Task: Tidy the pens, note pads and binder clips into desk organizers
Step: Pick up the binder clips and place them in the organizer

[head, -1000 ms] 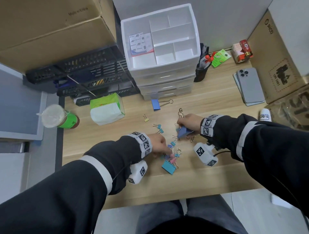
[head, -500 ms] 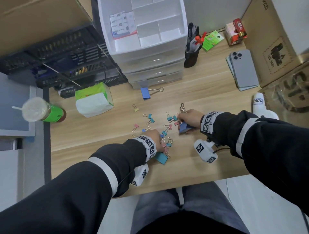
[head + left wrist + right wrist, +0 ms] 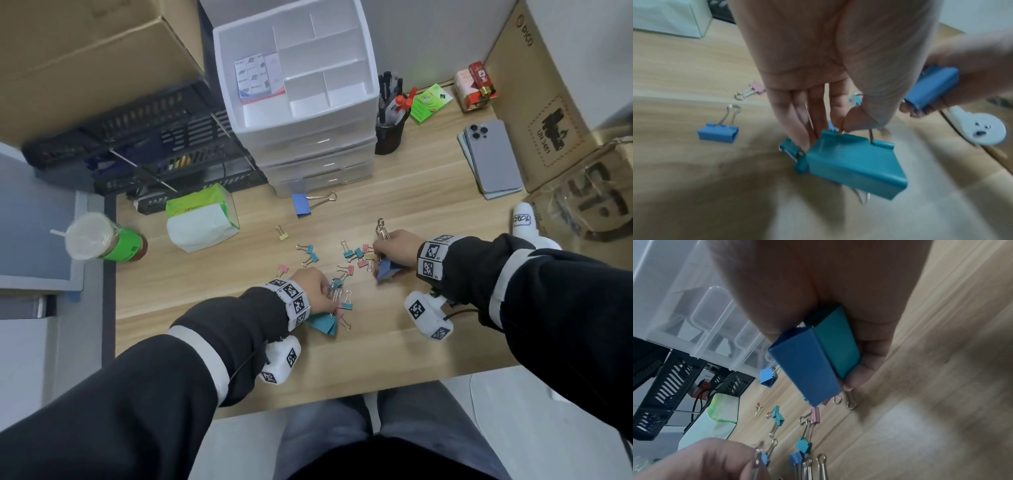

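Wooden desk (image 3: 428,212) carries a white drawer organizer (image 3: 294,85) at the far side, nearer it the right hand (image 3: 394,248) gripping a blue clip (image 3: 805,366) and a teal clip (image 3: 838,344) together, the left hand (image 3: 317,291) pinching a large teal clip (image 3: 855,165) by its wire, small clips (image 3: 352,255) scattered between the hands.

My head camera looks steeply down over both my sleeves at the bench (image 3: 428,212), taking in everything back to the wall. The camera on my left wrist sits very close, facing along my palm to the fingers (image 3: 797,113), low over the wood. The one on my right wrist is just as close and tilted sideways. All three share the scattered binder clips (image 3: 346,253).
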